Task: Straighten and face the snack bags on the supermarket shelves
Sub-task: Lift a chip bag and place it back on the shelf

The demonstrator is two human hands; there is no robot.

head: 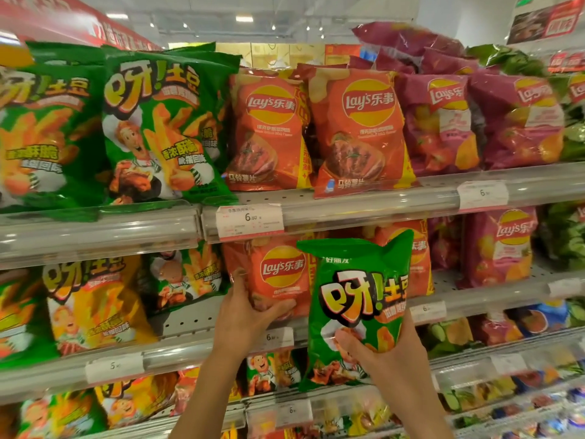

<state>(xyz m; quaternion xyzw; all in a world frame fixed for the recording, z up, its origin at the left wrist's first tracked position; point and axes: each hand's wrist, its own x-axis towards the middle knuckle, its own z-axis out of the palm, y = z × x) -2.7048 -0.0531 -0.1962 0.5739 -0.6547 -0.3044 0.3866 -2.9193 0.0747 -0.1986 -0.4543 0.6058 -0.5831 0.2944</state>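
My right hand [384,353] grips a green potato-stick bag [357,299] by its lower part and holds it upright in front of the middle shelf. My left hand [250,315] holds the lower left corner of an orange Lay's bag [278,274] standing on the middle shelf [190,315], thumb across its front. Directly above, on the top shelf [364,204], two orange Lay's bags [357,131] stand facing out, the right one leaning over the shelf lip. Left of them stand green potato-stick bags [161,128].
Magenta Lay's bags [512,122] fill the top and middle shelves at right, with green bags beyond. Yellow and green potato-stick bags [95,299] stand on the middle shelf at left. Price tags [250,220] sit on the shelf rails. Lower shelves hold more snack bags.
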